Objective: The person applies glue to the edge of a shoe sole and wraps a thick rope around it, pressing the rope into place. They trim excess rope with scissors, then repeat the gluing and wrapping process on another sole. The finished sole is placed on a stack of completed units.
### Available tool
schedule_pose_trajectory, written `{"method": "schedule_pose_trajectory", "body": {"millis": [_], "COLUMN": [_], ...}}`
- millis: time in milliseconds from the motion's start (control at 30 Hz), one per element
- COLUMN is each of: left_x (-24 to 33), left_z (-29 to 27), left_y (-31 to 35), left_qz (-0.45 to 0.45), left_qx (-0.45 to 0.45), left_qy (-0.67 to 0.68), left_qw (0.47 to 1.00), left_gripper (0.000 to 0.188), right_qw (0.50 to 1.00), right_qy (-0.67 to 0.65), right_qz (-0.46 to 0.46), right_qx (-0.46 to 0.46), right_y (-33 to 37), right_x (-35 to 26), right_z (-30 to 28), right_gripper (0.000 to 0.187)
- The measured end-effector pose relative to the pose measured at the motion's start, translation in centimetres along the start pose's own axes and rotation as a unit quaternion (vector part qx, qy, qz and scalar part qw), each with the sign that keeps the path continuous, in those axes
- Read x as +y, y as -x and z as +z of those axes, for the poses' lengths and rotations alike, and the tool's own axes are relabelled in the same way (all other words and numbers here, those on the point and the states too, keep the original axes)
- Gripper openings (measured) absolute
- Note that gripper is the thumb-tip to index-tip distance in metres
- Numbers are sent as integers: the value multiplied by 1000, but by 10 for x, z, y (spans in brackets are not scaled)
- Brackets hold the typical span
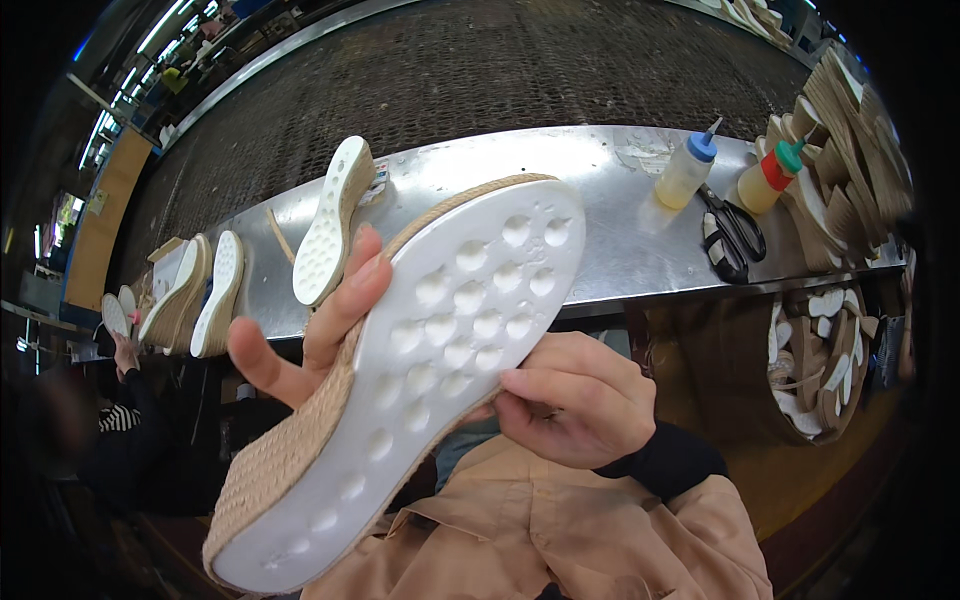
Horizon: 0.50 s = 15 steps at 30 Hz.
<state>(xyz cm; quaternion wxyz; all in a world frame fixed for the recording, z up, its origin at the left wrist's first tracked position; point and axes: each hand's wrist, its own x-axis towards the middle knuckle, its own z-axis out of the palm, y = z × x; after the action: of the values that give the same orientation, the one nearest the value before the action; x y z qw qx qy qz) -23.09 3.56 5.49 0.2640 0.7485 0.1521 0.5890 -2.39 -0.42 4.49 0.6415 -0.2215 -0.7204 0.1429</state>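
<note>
A wedge shoe sole (450, 330), with a white dimpled top and woven rope sides, is held up in front of me at a slant, its toe end up and to the right. Behind it, my left hand (325, 335) supports it, with fingers showing along its left edge and one finger sticking out to the side. The left palm is hidden by the sole. My right hand (585, 400) is closed at the sole's right edge, thumb and forefinger pinching there; whether a small thing is between them cannot be seen.
More wedge soles (335, 225) stand on the metal bench (440, 160) and at its left. To the right are a blue-capped bottle (683, 175), a green-capped bottle (768, 180), scissors (730, 235) and stacked soles (840, 170). Beyond runs a dark mesh conveyor (480, 80). A sack of parts (815, 365) hangs below.
</note>
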Motion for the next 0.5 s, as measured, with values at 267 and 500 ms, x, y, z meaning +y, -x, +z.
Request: {"method": "schedule_pose_trajectory", "body": {"millis": [267, 500], "left_x": [-14, -72], "left_z": [31, 36], "left_y": [1, 1], "left_qz": [-254, -415], "left_qx": [56, 72], "left_qy": [-37, 77], "left_qw": [965, 904], "left_gripper": [104, 79], "right_qw": [914, 833], "right_qy": [-190, -162], "right_qz": [353, 522], "right_qx": [53, -86], "right_y": [5, -6], "right_x": [11, 43], "right_z": [8, -17], "right_gripper": [19, 21]}}
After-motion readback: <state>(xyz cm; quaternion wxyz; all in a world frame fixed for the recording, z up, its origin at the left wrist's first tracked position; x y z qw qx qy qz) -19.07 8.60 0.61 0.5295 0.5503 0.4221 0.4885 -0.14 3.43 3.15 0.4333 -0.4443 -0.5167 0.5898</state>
